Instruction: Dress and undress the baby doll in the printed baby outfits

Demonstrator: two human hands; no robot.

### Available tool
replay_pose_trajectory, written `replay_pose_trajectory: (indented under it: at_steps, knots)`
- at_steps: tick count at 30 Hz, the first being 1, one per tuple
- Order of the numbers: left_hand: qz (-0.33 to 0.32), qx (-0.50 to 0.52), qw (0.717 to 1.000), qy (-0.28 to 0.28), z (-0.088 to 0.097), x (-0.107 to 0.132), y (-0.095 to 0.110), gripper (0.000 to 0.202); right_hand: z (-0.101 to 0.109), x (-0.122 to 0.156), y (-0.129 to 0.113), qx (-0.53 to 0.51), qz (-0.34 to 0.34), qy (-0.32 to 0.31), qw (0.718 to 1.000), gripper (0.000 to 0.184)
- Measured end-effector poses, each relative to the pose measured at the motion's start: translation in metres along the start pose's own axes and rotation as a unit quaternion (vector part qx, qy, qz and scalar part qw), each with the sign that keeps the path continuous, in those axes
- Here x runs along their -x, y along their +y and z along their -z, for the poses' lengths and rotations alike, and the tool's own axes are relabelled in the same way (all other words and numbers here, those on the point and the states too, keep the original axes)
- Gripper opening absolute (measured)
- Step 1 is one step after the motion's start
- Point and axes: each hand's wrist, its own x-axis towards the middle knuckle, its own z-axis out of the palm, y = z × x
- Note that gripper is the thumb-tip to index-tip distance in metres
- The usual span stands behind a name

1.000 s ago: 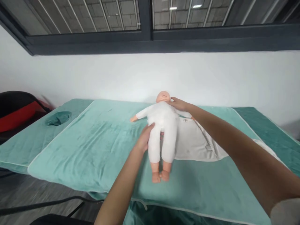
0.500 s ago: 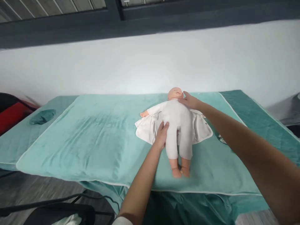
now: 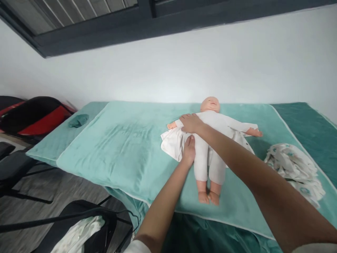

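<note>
A baby doll [image 3: 210,121] in a white body suit lies on its back on the green covered bed [image 3: 126,140], arms spread, bare feet toward me. Beneath its torso a white garment [image 3: 171,144] is spread out, its flaps showing at both sides. My right hand [image 3: 192,123] reaches across the doll and rests with fingers apart at its upper arm and side, on the picture's left. Just below, my left hand [image 3: 189,151] lies against the doll's hip beside the garment, its fingers partly hidden and seemingly not closed round anything.
A crumpled patterned white cloth [image 3: 295,168] lies on the bed at right. Black chairs [image 3: 15,165] stand at left, one nearer chair [image 3: 102,225] holding another cloth [image 3: 81,233]. A red and black bag [image 3: 39,117] is at far left. A white wall [image 3: 158,70] borders the bed.
My right hand has moved left from beside the doll's head and shoulder to its other side. My left hand stays at the hip. The view has shifted, showing the cloth at right.
</note>
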Motion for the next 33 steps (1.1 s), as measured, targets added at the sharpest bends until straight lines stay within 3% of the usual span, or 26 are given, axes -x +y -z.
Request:
replay_pose_trajectory:
  at_steps: [4, 7, 9, 11, 14, 16, 24, 33]
  knots:
    - [-0.121, -0.14, 0.983, 0.015, 0.002, -0.007, -0.008, 0.033, -0.01, -0.013, 0.005, 0.01, -0.025, 0.011, 1.0, 0.042]
    - [-0.234, -0.315, 0.919, 0.041, 0.021, -0.03, -0.01, 0.024, -0.01, -0.007, 0.013, 0.013, -0.029, 0.028, 0.999, 0.04]
    - [-0.232, -0.398, 0.883, 0.093, 0.04, -0.05, -0.011, 0.017, -0.008, 0.001, 0.019, 0.007, -0.035, 0.051, 0.998, 0.041]
    - [-0.183, -0.381, 0.896, 0.134, 0.058, -0.068, -0.012, 0.01, -0.006, 0.009, 0.025, -0.016, -0.037, 0.083, 0.996, 0.041]
    - [-0.133, -0.261, 0.946, 0.138, 0.075, -0.082, -0.016, 0.012, -0.007, 0.017, 0.032, -0.063, -0.009, 0.11, 0.992, 0.043]
    - [-0.118, -0.204, 0.96, 0.149, 0.081, -0.083, -0.018, 0.012, -0.01, 0.019, 0.034, -0.075, 0.019, 0.103, 0.992, 0.044]
    - [-0.1, -0.107, 0.968, 0.206, 0.083, -0.084, -0.025, 0.008, -0.012, 0.023, 0.027, -0.033, 0.02, 0.091, 0.995, 0.046]
    - [-0.138, -0.125, 0.955, 0.23, 0.078, -0.074, -0.022, 0.015, -0.009, 0.03, 0.021, 0.027, -0.019, 0.093, 0.995, 0.044]
